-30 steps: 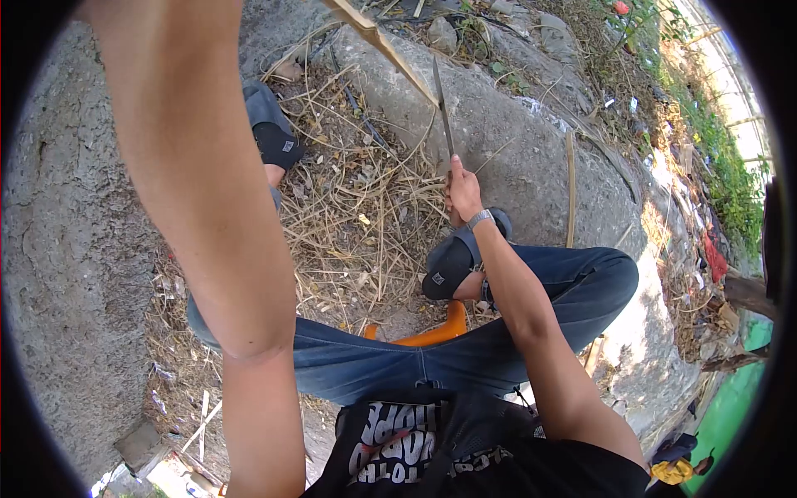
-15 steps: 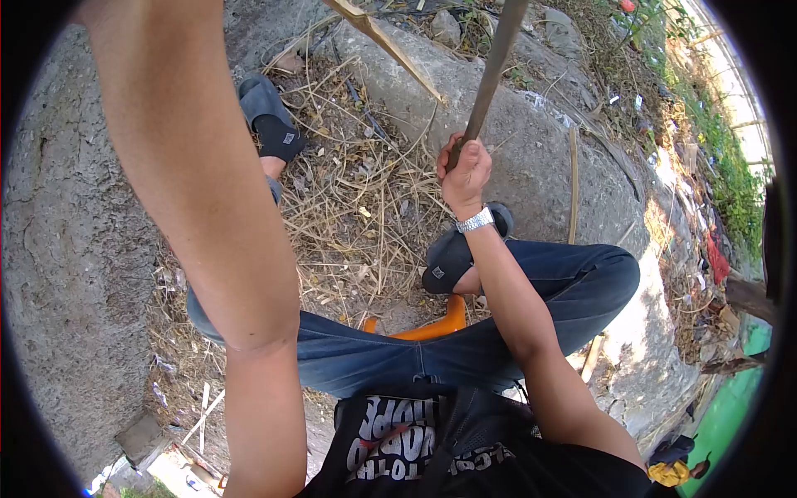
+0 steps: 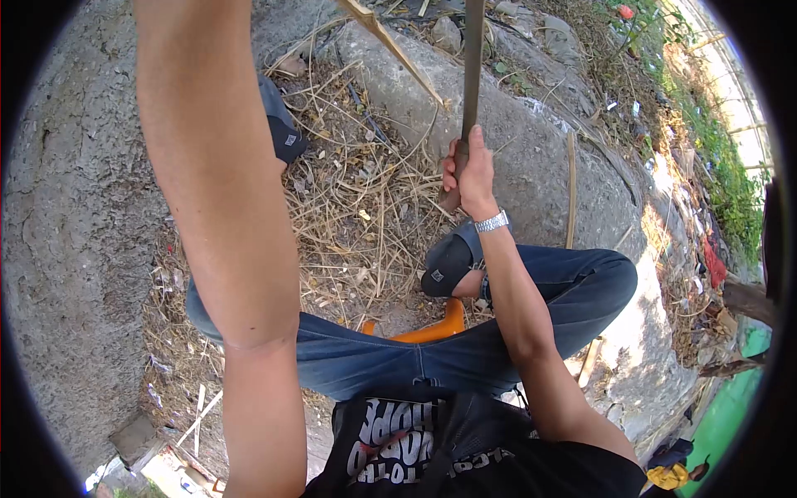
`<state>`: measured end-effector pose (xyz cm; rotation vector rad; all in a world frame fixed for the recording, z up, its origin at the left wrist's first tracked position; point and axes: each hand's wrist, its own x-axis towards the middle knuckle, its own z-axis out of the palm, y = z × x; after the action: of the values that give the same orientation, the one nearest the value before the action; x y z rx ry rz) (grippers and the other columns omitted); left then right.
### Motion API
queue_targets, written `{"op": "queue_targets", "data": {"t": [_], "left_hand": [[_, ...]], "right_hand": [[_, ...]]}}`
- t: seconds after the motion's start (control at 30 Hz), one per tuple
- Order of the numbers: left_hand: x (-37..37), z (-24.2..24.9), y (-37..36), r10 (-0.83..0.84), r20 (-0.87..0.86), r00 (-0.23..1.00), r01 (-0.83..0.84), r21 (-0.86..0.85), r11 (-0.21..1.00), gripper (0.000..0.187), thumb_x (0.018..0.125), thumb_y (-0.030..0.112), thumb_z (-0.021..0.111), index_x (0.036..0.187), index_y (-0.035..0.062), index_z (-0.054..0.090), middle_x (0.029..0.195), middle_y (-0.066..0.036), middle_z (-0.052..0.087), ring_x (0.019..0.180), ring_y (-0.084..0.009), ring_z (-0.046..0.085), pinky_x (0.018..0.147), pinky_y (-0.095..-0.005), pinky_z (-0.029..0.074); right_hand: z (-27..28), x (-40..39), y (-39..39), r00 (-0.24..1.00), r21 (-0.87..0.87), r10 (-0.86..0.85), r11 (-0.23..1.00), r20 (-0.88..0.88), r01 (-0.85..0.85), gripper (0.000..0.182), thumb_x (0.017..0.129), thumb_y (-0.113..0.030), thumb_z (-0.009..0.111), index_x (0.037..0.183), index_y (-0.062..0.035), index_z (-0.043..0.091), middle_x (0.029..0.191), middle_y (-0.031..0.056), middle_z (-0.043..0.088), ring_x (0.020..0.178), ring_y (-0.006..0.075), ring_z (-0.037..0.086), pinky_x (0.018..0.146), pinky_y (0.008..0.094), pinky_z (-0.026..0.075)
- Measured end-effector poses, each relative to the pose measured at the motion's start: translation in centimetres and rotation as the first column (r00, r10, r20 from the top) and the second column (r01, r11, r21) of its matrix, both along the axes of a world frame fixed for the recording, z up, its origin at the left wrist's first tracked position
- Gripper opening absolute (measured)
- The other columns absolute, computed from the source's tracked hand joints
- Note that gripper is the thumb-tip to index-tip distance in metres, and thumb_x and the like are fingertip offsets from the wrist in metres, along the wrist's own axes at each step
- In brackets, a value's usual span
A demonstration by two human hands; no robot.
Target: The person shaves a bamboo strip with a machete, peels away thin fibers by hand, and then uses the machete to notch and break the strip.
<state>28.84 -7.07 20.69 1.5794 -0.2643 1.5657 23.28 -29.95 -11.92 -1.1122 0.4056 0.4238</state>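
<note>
My right hand is closed around the brown handle of a machete. Its long dark blade points away from me and runs out past the top edge. The thumb lies along the handle, and the butt end shows below the fingers. My left arm stretches forward on the left, and its hand is beyond the top edge, out of sight. A split bamboo strip with a splintered tip slants down from the top edge, left of the blade.
Dry bamboo shavings litter the ground between my shoes. A large grey rock lies ahead to the right, with a thin strip on it. Rough concrete is on the left. Below my legs an orange stool shows.
The machete has swung from leaning right to nearly straight ahead. My right hand has turned and dropped slightly, its thumb now extended. My left forearm has shifted right.
</note>
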Motion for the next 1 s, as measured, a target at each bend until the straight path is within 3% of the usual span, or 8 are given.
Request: {"op": "queue_targets", "data": {"t": [0.17, 0.4, 0.47, 0.53, 0.6, 0.77, 0.83, 1.0], "left_hand": [[0.4, -0.1, -0.3, 0.025, -0.001, 1.000, -0.025, 0.006, 1.000, 0.040, 0.102, 0.034, 0.044, 0.072, 0.0078, 0.049, 0.060, -0.003, 0.042, 0.051, -0.0152, 0.037, 0.055, -0.0358, 0.032], [-0.3, -0.2, 0.0, 0.024, -0.001, 1.000, -0.024, -0.005, 1.000, 0.041, 0.102, 0.035, 0.044, 0.072, 0.0077, 0.050, 0.059, -0.003, 0.043, 0.051, -0.0156, 0.038, 0.056, -0.0365, 0.033], [-0.3, -0.1, 0.0, 0.034, -0.011, 0.999, -0.034, 0.000, 0.999, 0.042, 0.103, 0.035, 0.043, 0.072, 0.0077, 0.050, 0.059, -0.003, 0.043, 0.051, -0.0157, 0.038, 0.056, -0.0367, 0.033], [-0.4, 0.3, -0.1, 0.037, 0.003, 0.999, -0.037, 0.000, 0.999, 0.042, 0.103, 0.035, 0.043, 0.072, 0.0076, 0.050, 0.059, -0.003, 0.043, 0.051, -0.0158, 0.038, 0.056, -0.0369, 0.033], [-0.6, 0.5, -0.2, 0.034, 0.013, 0.999, -0.034, -0.001, 0.999, 0.043, 0.103, 0.035, 0.043, 0.071, 0.0076, 0.050, 0.059, -0.003, 0.043, 0.052, -0.0158, 0.038, 0.056, -0.0372, 0.033], [-0.1, 0.2, -0.5, 0.058, 0.014, 0.998, -0.058, 0.018, 0.998, 0.043, 0.103, 0.036, 0.043, 0.071, 0.0075, 0.050, 0.059, -0.004, 0.044, 0.052, -0.0161, 0.039, 0.057, -0.0377, 0.034], [0.3, -0.1, -0.7, 0.072, 0.011, 0.997, -0.072, 0.014, 0.997, 0.044, 0.103, 0.036, 0.043, 0.071, 0.0075, 0.050, 0.059, -0.004, 0.044, 0.052, -0.0162, 0.039, 0.057, -0.0379, 0.034], [0.8, -0.2, -0.8, 0.079, 0.008, 0.997, -0.079, 0.007, 0.997, 0.045, 0.104, 0.037, 0.042, 0.071, 0.0074, 0.050, 0.059, -0.004, 0.045, 0.052, -0.0164, 0.040, 0.057, -0.0384, 0.034]], "right_hand": [[2.4, 0.9, 2.2, 0.639, 0.068, -0.277, 0.941, 0.718, 0.332, 0.069, 0.105, -0.069, 0.042, 0.090, -0.0029, 0.057, 0.064, 0.0044, 0.053, 0.053, 0.0126, 0.055, 0.046, 0.0298, 0.043], [-18.2, 2.0, -1.3, 0.970, -0.758, 0.093, 0.642, 0.227, 0.116, 0.066, 0.105, -0.066, 0.046, 0.080, -0.0053, 0.055, 0.061, 0.0041, 0.050, 0.050, 0.0137, 0.052, 0.046, 0.0307, 0.042], [-13.8, 1.0, -1.5, 0.996, -0.378, 0.010, 0.925, -0.086, -0.042, 0.067, 0.104, -0.069, 0.045, 0.077, -0.0080, 0.052, 0.060, 0.0032, 0.049, 0.046, 0.0148, 0.049, 0.045, 0.0321, 0.042], [-10.7, 1.5, -2.0, 0.990, -0.337, 0.023, 0.939, -0.136, -0.068, 0.066, 0.104, -0.071, 0.041, 0.079, -0.0107, 0.050, 0.059, 0.0001, 0.046, 0.042, 0.0135, 0.042, 0.043, 0.0319, 0.039], [-8.6, 2.1, -3.3, 0.929, 0.215, 0.150, 0.973, -0.339, -0.079, 0.066, 0.103, -0.074, 0.039, 0.085, -0.0119, 0.050, 0.059, -0.0032, 0.041, 0.041, 0.0121, 0.037, 0.042, 0.0302, 0.035], [3.3, 1.7, -0.3, 0.994, 0.222, -0.016, 0.974, -0.109, 0.040, 0.069, 0.100, -0.078, 0.040, 0.088, -0.0109, 0.050, 0.062, -0.0021, 0.043, 0.044, 0.0114, 0.039, 0.044, 0.0279, 0.036], [5.4, 1.9, 0.4, 0.890, 0.089, -0.227, 0.974, 0.395, 0.209, 0.072, 0.100, -0.077, 0.040, 0.093, -0.0066, 0.053, 0.064, 0.0016, 0.048, 0.047, 0.0121, 0.047, 0.045, 0.0282, 0.040], [-7.8, 1.7, 0.8, 0.768, -0.217, -0.165, 0.904, 0.619, 0.369, 0.072, 0.103, -0.073, 0.040, 0.091, -0.0039, 0.055, 0.064, 0.0040, 0.050, 0.052, 0.0160, 0.053, 0.048, 0.0314, 0.044]]}}
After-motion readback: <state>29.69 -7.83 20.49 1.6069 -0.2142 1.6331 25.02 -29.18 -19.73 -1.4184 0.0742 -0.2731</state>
